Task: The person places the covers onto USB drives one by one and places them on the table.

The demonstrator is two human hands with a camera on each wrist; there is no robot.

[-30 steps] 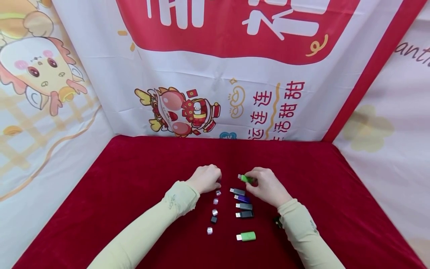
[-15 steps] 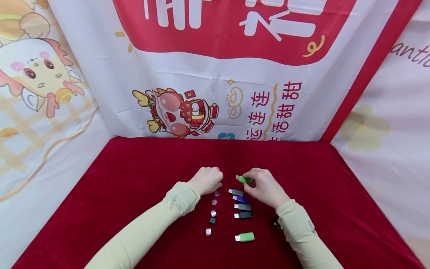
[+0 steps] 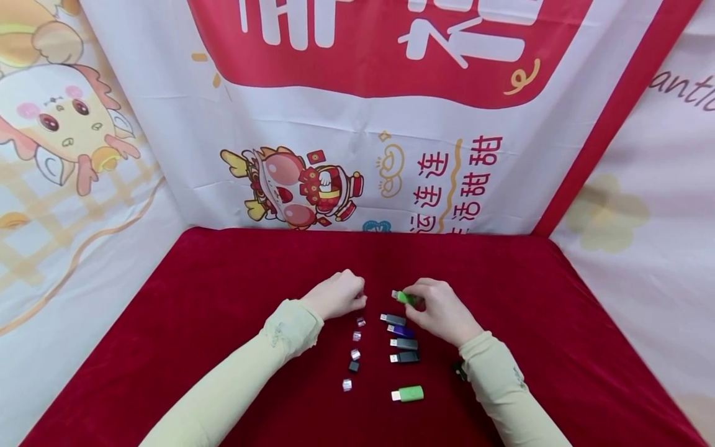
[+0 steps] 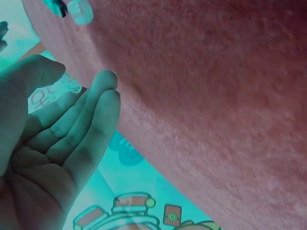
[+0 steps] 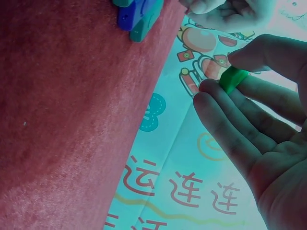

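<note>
My right hand (image 3: 444, 310) pinches a green USB flash drive (image 3: 403, 297) between thumb and fingers, its metal plug pointing left. Facing it, my left hand (image 3: 337, 295) holds a small clear cap (image 4: 71, 84) between thumb and index finger, hidden in the head view. Below the right hand lie a grey flash drive (image 3: 393, 320), a purple one (image 3: 401, 331), another grey one (image 3: 404, 344) and a black one (image 3: 404, 357). Under the left hand runs a line of loose caps, several clear like the front one (image 3: 347, 385) and one black cap (image 3: 354, 367).
Another green flash drive (image 3: 408, 393) lies nearest the front, apart from the others. A dark object (image 3: 460, 371) is partly covered by the right sleeve. The red cloth-covered table (image 3: 234, 261) meets a printed curtain (image 3: 195, 186) at its back edge.
My left hand has shifted slightly left and away from the right hand. The right hand keeps the green flash drive nearly in place. The rows of drives and caps stay as they were.
</note>
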